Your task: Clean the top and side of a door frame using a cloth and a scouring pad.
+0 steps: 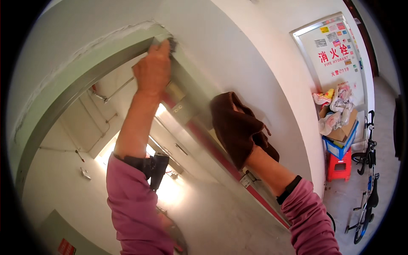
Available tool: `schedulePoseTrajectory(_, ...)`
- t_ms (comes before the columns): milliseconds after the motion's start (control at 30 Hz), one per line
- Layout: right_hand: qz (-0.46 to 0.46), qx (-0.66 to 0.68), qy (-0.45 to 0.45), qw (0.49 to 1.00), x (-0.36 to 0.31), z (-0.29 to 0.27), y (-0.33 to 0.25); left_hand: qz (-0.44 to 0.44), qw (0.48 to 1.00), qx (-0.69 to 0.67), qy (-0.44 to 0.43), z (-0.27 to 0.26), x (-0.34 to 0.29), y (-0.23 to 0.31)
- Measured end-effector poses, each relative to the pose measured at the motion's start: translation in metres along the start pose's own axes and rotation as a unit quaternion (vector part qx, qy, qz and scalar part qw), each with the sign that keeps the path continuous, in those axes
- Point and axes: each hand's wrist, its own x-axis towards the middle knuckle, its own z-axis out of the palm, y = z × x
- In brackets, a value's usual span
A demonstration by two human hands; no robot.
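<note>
Close to the top corner of the doorway, the left hand (154, 68) is raised high and clenched around a small dark piece (172, 45), whose end pokes out past the fingers beside the metal door frame (106, 65). It is too blurred for me to tell exactly what the piece is. The right hand (253, 156) is lower down, mostly covered by a brown cloth (233, 131) that drapes over it in loose folds near the pale wall (282, 127). I cannot tell how the fingers underneath are set, nor whether the cloth touches the wall. Both arms wear purple sleeves (131, 199), and a black gadget (159, 170) shows at the left wrist. Off to the right, a red stool (340, 175) carries a blue crate (349, 142), with cardboard (347, 129) and crumpled plastic bags (342, 100) piled on top in front of a metal-edged white panel (352, 76). A bicycle (372, 197) stands just beside that stack.
</note>
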Motion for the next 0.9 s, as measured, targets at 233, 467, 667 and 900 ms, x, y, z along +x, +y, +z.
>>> schedulePoseTrajectory(233,0.046,0.01,-0.107,0.993,0.016,-0.031,0.012,0.133,0.986,0.095,0.031,-0.023,0.048,-0.014)
schedulePoseTrajectory(467,-0.013,0.009,0.004,1.0,0.001,0.021,-0.022,0.072,0.996,0.058,-0.014,-0.007,0.023,0.006)
schedulePoseTrajectory(667,-0.041,-0.063,-0.011,0.997,0.002,0.022,-0.028,0.115,0.992,0.047,-0.013,-0.013,0.031,-0.003)
schedulePoseTrajectory(900,-0.006,0.001,0.005,1.0,-0.003,0.015,-0.012,0.102,0.993,0.064,0.001,-0.001,0.012,0.005)
